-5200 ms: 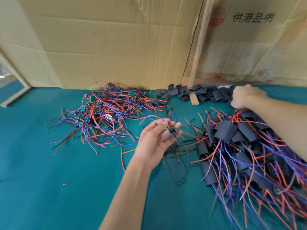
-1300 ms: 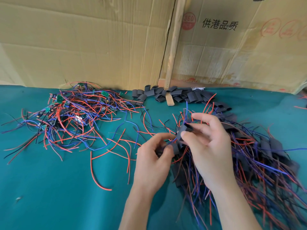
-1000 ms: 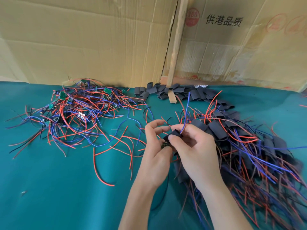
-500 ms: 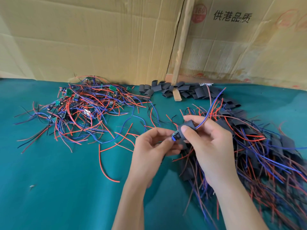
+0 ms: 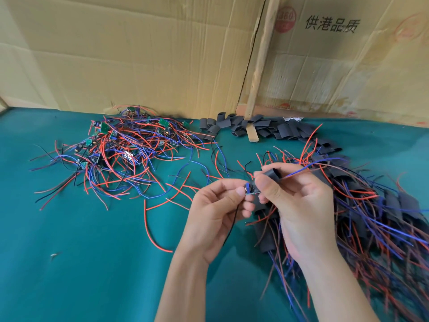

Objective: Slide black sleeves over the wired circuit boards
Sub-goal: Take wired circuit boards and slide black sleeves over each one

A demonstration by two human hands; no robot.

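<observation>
My left hand (image 5: 217,210) pinches a small circuit board (image 5: 248,189) by its blue end; a black wire hangs down from it. My right hand (image 5: 299,201) holds a black sleeve (image 5: 271,175) between thumb and forefinger, right beside the board. A blue wire runs out through the sleeve to the right. The part of the board under my right thumb is hidden. Both hands are above the green cloth, at the left edge of the pile of sleeved boards (image 5: 371,205).
A tangle of bare wired boards (image 5: 120,147) lies at the back left. Loose black sleeves (image 5: 262,129) sit along the cardboard wall (image 5: 162,54), around a wooden stick (image 5: 260,73). Stray red and blue wires cross the green cloth (image 5: 92,252).
Both hands have held the board and sleeve together throughout. The sleeve now sits a little to the right, leaving the board's blue and green end exposed between my thumbs.
</observation>
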